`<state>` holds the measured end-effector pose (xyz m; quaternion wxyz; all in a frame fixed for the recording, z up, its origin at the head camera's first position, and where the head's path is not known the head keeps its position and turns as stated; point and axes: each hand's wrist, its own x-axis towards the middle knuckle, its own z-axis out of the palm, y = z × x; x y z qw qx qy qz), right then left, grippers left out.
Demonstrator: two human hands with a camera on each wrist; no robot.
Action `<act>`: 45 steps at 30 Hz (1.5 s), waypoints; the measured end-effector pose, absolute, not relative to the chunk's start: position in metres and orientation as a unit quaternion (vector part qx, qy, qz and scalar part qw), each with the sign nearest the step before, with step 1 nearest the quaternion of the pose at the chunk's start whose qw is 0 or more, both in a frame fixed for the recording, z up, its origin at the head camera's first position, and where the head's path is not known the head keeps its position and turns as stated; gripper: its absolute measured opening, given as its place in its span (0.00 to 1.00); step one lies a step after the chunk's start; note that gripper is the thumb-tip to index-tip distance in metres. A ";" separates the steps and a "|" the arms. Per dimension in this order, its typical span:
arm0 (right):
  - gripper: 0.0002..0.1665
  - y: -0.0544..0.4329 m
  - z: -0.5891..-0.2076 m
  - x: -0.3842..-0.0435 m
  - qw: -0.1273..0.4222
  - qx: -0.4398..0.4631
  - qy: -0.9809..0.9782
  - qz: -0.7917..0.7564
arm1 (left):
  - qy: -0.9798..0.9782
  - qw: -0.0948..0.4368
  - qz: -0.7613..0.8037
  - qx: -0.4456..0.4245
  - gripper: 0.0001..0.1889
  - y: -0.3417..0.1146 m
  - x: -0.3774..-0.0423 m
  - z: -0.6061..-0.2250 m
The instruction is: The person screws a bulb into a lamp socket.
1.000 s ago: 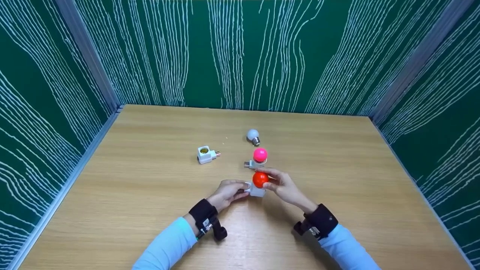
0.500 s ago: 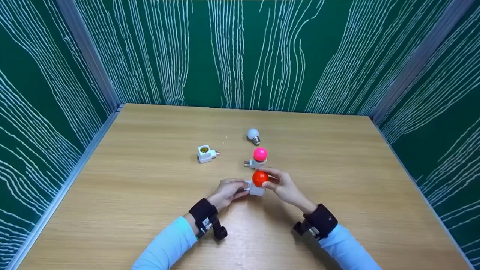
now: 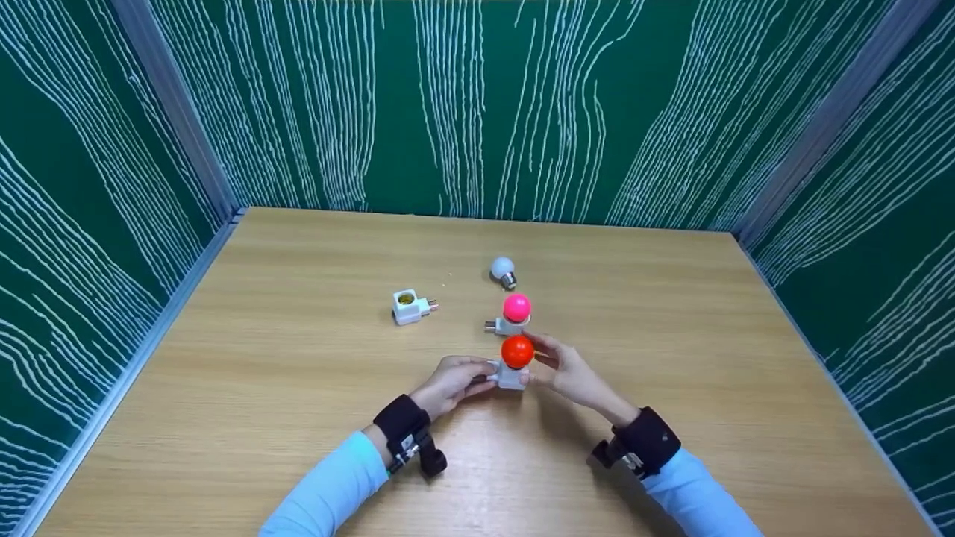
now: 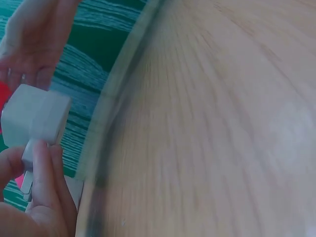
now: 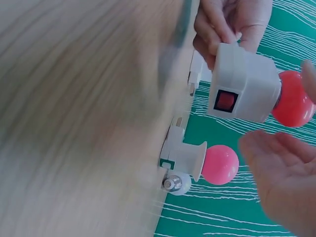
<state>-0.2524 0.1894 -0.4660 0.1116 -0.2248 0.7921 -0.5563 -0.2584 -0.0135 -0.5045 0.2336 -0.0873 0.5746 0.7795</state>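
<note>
My left hand point(image 3: 453, 382) pinches the plug end of a white lamp socket point(image 3: 511, 379) between thumb and fingers. A red light bulb point(image 3: 517, 351) sits upright in that socket. In the right wrist view, the socket's side bears a dark red rocker switch point(image 5: 226, 100). My right hand point(image 3: 573, 378) is spread around the bulb's right side, its fingers loosely extended. Seen from the right wrist, the fingers and thumb stand apart from the red bulb point(image 5: 294, 98). The left wrist view shows the socket body point(image 4: 37, 114) above the pinching fingers, the bulb mostly cut off at the edge.
Just behind stands a second socket point(image 3: 510, 327) with a pink bulb point(image 3: 517, 307). Farther back lies a loose white bulb point(image 3: 503, 268) with a metal base. A bulbless white socket point(image 3: 407, 308) rests at the left, its prongs pointing right. Green patterned walls point(image 3: 477, 112) enclose the table.
My right fingers have come off the red bulb and spread, the hand shifting slightly right. The left hand keeps its hold on the socket in about the same place.
</note>
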 end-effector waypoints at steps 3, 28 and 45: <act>0.38 0.188 -0.470 -0.253 0.104 -0.216 0.812 -0.533 | 0.580 0.237 0.775 -0.082 0.15 -0.013 -0.259 -0.504; 0.23 0.183 -0.482 -0.254 0.085 -0.222 0.862 -0.447 | 0.882 0.129 0.418 0.174 0.16 -0.017 -0.262 -0.491; 0.23 0.202 -0.478 -0.261 0.135 -0.208 0.869 -0.428 | 0.879 0.167 0.418 0.156 0.14 0.000 -0.258 -0.489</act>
